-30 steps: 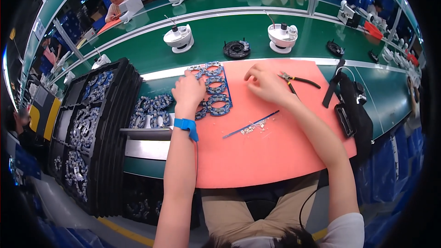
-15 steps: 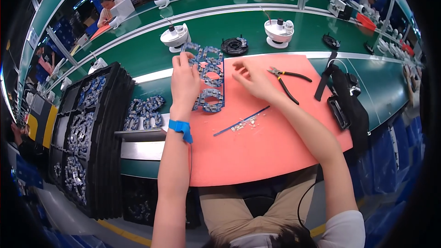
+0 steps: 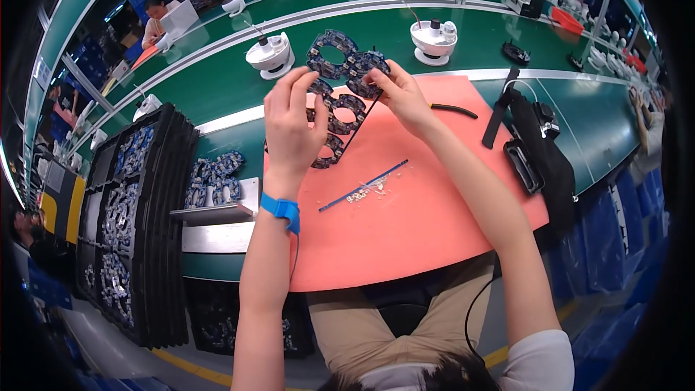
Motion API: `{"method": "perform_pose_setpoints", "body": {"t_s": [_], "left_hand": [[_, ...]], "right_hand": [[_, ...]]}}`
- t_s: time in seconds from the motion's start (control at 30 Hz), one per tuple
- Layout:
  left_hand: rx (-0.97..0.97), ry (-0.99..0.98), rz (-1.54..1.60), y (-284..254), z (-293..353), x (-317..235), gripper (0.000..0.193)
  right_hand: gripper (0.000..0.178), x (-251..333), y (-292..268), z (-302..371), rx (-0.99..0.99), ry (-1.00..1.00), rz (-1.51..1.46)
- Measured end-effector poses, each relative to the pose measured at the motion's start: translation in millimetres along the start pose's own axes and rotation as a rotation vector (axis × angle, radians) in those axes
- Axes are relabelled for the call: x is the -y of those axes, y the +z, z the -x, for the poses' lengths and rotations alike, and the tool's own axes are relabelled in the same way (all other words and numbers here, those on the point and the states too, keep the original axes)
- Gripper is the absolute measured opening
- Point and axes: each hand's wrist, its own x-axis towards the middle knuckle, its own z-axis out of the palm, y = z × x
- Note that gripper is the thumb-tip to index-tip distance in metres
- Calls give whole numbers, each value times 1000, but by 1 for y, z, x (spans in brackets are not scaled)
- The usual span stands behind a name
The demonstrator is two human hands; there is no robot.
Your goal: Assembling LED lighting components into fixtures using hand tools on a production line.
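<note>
A panel of joined ring-shaped circuit boards is raised and tilted above the orange-pink mat. My right hand pinches its far right corner between thumb and fingers. Beside the panel's left part is my left hand, its fingers bent and apart from the thumb; it overlaps the boards and hides some of them. A blue wrist strap with a thin cord circles my left wrist. On the mat lie a narrow blue strip and small pale scraps. Pliers show one black handle behind my right forearm.
Stacked black trays holding boards stand at the left. More boards lie beside the mat by a metal ledge. White camera housings sit on the green bench beyond. A black strapped device lies at right. Other people work farther off.
The panel has been lifted off the mat and tilted. My right hand has moved forward and taken its far right corner. My left hand's fingers have spread from the panel's edge.
</note>
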Motion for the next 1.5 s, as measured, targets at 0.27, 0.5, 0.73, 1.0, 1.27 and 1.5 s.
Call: {"method": "perform_pose_setpoints", "body": {"t_s": [0.27,0.5,0.73,1.0,1.27,1.5], "left_hand": [[62,-482,132,22,18,23,52],[427,-719,58,25,54,67,37],[568,-661,-79,31,42,43,35],[497,-596,-84,28,63,71,36],[521,-613,-65,33,60,68,35],[478,-588,-65,33,66,73,35]], "right_hand": [[21,-11,-4,3,-210,131,-500],[41,9,-29,14,-57,-144,1379],[39,31,-115,60,63,117,1711],[25,117,-143,89,-426,48,1305],[37,125,-402,205,-1176,475,1504],[27,135,-460,265,-1398,762,1491]]}}
